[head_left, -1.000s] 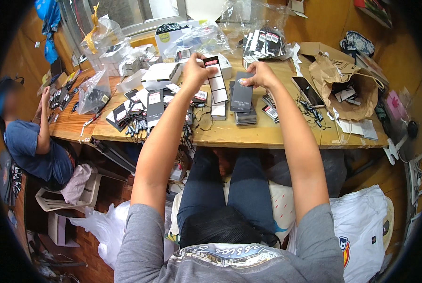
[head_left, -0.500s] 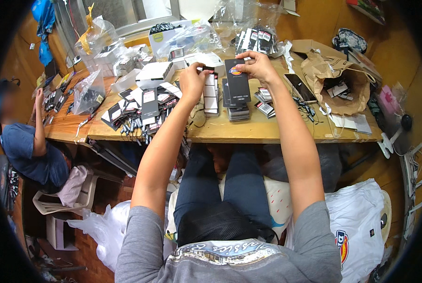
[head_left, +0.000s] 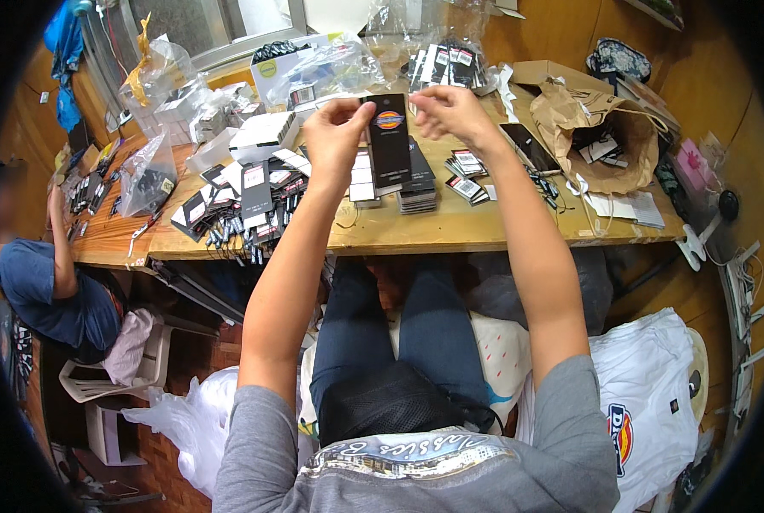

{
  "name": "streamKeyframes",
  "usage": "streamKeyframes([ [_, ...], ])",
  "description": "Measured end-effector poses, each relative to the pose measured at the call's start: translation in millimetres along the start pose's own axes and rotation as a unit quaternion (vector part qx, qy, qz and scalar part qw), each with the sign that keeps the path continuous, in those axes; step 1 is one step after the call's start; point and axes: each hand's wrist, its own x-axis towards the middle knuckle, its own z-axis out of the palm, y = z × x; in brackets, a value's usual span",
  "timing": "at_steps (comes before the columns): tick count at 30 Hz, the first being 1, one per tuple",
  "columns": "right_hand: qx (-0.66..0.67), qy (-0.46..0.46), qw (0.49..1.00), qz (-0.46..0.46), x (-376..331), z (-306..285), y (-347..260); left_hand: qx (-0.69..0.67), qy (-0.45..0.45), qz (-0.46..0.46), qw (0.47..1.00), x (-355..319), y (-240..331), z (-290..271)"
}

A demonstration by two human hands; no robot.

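Observation:
A black hang tag with a coloured oval emblem stands upright, pinched by its upper left edge between the thumb and fingers of my left hand. Just right of its top, my right hand is apart from the tag. Motion smears its fingertips, and whether they pinch anything is unclear. Below the held tag sits a stack of black tags on the table. A strip of white labels lies beside that stack, partly behind my left hand and the tag.
Finished-looking tags with dark cords lie heaped on the left of the table. A white box stands behind them. Small labelled cards, a phone and a paper bag are right. Another person sits far left.
The black tag has passed from my right hand to my left and moved slightly left. My right hand has let go and drawn a little away from it.

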Motion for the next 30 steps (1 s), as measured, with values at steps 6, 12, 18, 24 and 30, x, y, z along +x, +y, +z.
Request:
streamKeyframes([
  [6, -0.526, 0.022, 0.810, 0.258, -1.8, -62.8, 80.0, -0.030, -0.007, -0.066, 0.997, -26.3, 1.5, -27.5],
  [12, -0.386, 0.191, 0.875, 0.224, 2.0, -71.4, 99.5, -0.068, -0.029, -0.099, 0.992, -55.6, -29.7, -25.6],
  [18, -0.244, 0.267, 0.920, 0.149, -13.9, -72.8, 99.4, -0.045, -0.040, -0.099, 0.993, -75.4, -45.2, -12.4],
  [24, 0.231, 0.071, 0.969, 0.060, -91.4, -13.6, 44.7, -0.068, -0.026, -0.053, 0.996, -95.5, -41.9, 2.8],
  [30, 0.030, 0.129, 0.991, -0.029, -131.1, 36.4, 54.9, -0.058, -0.053, -0.071, 0.994, -129.1, -24.4, 19.9],
])
